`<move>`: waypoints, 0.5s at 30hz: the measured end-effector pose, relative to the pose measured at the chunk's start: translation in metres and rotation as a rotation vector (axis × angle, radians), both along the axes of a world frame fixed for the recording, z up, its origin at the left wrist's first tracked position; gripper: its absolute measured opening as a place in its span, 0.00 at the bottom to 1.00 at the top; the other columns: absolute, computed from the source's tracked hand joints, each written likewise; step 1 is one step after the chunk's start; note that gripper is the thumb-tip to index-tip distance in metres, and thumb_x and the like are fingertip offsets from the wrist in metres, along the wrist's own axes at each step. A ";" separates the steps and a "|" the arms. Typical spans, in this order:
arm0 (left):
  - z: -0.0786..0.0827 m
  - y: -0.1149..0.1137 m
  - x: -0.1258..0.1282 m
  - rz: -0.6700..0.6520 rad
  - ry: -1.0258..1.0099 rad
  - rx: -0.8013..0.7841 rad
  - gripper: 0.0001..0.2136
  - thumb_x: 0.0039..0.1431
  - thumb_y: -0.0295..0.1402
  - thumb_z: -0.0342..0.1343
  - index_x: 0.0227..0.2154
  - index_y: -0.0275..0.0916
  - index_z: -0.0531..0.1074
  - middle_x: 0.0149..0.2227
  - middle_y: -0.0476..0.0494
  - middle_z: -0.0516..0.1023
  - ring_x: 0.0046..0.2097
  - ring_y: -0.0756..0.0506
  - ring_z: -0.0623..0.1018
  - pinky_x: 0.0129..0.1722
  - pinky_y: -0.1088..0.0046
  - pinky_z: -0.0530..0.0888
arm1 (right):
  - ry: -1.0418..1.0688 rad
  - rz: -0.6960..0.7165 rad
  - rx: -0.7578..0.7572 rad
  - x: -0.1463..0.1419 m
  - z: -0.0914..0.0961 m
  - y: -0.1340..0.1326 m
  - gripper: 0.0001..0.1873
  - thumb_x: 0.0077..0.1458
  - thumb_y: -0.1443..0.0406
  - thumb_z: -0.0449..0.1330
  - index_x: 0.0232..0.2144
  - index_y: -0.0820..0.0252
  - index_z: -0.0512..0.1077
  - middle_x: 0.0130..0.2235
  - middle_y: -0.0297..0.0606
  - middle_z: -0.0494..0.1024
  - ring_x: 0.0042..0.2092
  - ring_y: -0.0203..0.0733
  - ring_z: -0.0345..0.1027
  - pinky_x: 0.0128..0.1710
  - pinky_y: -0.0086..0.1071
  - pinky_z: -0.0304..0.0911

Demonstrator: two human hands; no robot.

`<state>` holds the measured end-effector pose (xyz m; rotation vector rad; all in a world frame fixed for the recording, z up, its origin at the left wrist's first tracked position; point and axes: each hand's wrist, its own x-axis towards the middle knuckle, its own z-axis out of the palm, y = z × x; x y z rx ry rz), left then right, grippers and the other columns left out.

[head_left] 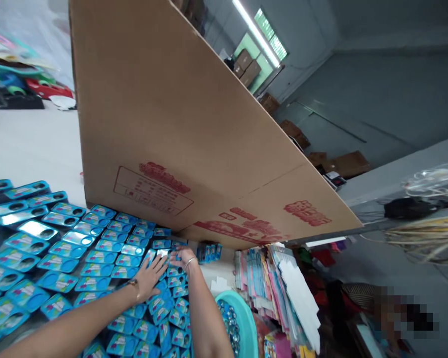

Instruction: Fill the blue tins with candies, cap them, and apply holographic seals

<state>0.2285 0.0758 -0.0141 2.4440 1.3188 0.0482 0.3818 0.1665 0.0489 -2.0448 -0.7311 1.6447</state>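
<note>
Our left hand [149, 279] spread wide on blue packages [99, 256]; our right hand [182, 257], also wide, at its two o'clock; cyan basin [250, 323], four o'clock.

The blue packs [64, 249] run past the left and near edges, their fine lettering unreadable. The left hand [148, 283] and right hand [182, 257] partly hide packs beneath; whether the fingers grip or merely touch is unclear. The cardboard sheet [171, 109], cut off at its far edge, screens part of the room; its red print [164, 177] is illegible. The turquoise basin [249, 323] is cut off near; its shiny pieces [231, 325] are too small to identify. Far left, a colourful pile [13, 82] is blurred.
</note>
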 end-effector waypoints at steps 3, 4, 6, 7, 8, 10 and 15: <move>-0.003 -0.001 0.003 0.001 0.028 0.030 0.44 0.51 0.44 0.64 0.69 0.45 0.51 0.72 0.39 0.43 0.72 0.31 0.43 0.66 0.38 0.45 | -0.071 0.074 -0.011 -0.001 -0.001 -0.004 0.15 0.44 0.73 0.59 0.35 0.57 0.62 0.24 0.31 0.73 0.25 0.39 0.71 0.27 0.31 0.67; -0.003 -0.001 0.003 0.005 0.041 0.022 0.45 0.50 0.44 0.65 0.69 0.45 0.50 0.72 0.39 0.43 0.72 0.31 0.43 0.66 0.38 0.45 | -0.101 0.099 -0.009 -0.001 -0.001 -0.005 0.15 0.45 0.72 0.60 0.36 0.57 0.62 0.23 0.31 0.73 0.24 0.39 0.71 0.27 0.31 0.67; -0.003 0.000 0.002 0.004 0.035 -0.004 0.44 0.51 0.44 0.64 0.69 0.45 0.50 0.72 0.39 0.42 0.72 0.31 0.43 0.66 0.38 0.45 | -0.162 0.152 0.001 -0.001 -0.003 -0.005 0.14 0.47 0.70 0.61 0.37 0.57 0.62 0.23 0.30 0.73 0.23 0.38 0.69 0.26 0.31 0.67; -0.003 0.001 0.001 0.001 0.012 -0.019 0.44 0.51 0.46 0.64 0.69 0.45 0.50 0.72 0.39 0.41 0.72 0.31 0.43 0.66 0.38 0.45 | -0.193 0.182 0.005 -0.001 -0.003 -0.004 0.14 0.49 0.69 0.61 0.38 0.58 0.63 0.22 0.30 0.73 0.22 0.37 0.68 0.25 0.31 0.67; -0.003 0.002 -0.001 -0.007 -0.023 -0.034 0.44 0.52 0.49 0.62 0.69 0.45 0.51 0.72 0.39 0.41 0.72 0.31 0.44 0.66 0.38 0.45 | -0.224 0.215 0.009 0.000 -0.004 -0.003 0.13 0.50 0.68 0.60 0.39 0.58 0.63 0.22 0.30 0.73 0.21 0.37 0.67 0.25 0.30 0.66; -0.003 0.004 -0.004 -0.019 -0.087 -0.058 0.44 0.53 0.54 0.59 0.69 0.46 0.51 0.72 0.39 0.41 0.72 0.31 0.44 0.66 0.39 0.44 | -0.288 0.287 0.017 0.001 -0.006 -0.001 0.11 0.53 0.67 0.58 0.41 0.59 0.65 0.21 0.29 0.72 0.20 0.36 0.65 0.24 0.29 0.65; -0.001 0.003 -0.006 -0.021 -0.096 -0.067 0.45 0.52 0.54 0.60 0.69 0.44 0.50 0.72 0.39 0.42 0.72 0.32 0.44 0.66 0.39 0.45 | -0.488 0.487 0.021 0.000 -0.015 0.006 0.13 0.52 0.68 0.58 0.42 0.61 0.69 0.19 0.30 0.73 0.18 0.37 0.63 0.21 0.28 0.61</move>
